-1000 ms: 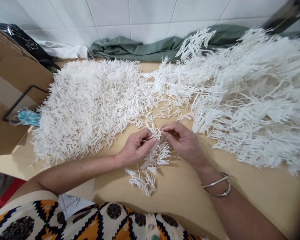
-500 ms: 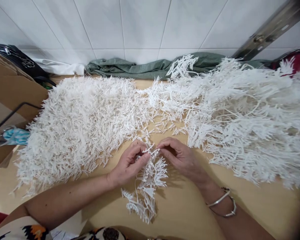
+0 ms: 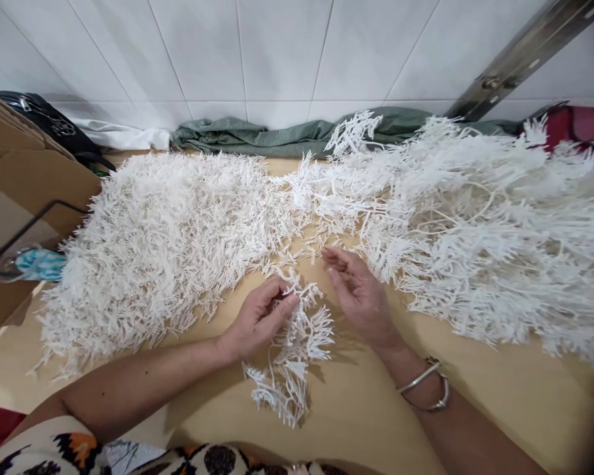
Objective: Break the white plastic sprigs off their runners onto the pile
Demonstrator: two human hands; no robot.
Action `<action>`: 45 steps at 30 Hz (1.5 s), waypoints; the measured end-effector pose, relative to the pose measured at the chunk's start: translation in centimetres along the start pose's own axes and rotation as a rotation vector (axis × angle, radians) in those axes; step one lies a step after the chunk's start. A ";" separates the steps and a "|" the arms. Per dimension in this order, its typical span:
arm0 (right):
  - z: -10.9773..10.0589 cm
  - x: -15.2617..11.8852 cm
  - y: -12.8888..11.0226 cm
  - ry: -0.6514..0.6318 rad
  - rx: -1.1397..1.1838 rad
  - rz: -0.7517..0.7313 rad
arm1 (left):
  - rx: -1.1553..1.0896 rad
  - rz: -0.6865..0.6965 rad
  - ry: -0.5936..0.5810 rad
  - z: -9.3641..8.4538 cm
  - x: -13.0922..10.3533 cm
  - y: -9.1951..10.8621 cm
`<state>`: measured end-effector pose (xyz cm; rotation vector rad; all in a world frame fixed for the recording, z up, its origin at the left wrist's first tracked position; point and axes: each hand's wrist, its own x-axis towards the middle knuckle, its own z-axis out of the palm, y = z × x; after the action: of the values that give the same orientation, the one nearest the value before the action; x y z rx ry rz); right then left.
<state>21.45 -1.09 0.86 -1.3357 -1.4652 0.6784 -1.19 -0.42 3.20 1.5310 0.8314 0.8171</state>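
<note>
Between thumb and fingers, my left hand (image 3: 262,316) pinches a white branching strand with thin feathery tips (image 3: 304,333). The strand hangs down toward me, its lower end lying near the table's front edge. My right hand (image 3: 357,293) is apart from the strand, up and to its right, with thumb and forefinger separated. Just off its fingertips is a small blurred white piece (image 3: 313,260). Ahead on the left spreads a wide heap of short white pieces (image 3: 178,244). A larger pile of long white branching strands (image 3: 490,231) covers the right side.
An open cardboard box (image 3: 24,178) stands at the left, with a black bag (image 3: 54,128) behind it and a blue-and-white item (image 3: 42,264) at its edge. Green cloth (image 3: 252,136) lies along the tiled wall. A red bag (image 3: 574,128) is at the far right.
My right hand has drawn away from the strand, moving up and forward, and its fingers have parted. My left hand keeps its pinch in nearly the same place.
</note>
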 end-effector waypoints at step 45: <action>-0.2 0.0 -1.1 -0.289 0.136 0.036 | 0.019 -0.040 -0.038 -0.2 0.1 -0.3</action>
<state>21.17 -1.41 1.89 -1.1976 -1.5932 1.0104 -1.34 -0.19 2.98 1.5379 0.8414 0.7510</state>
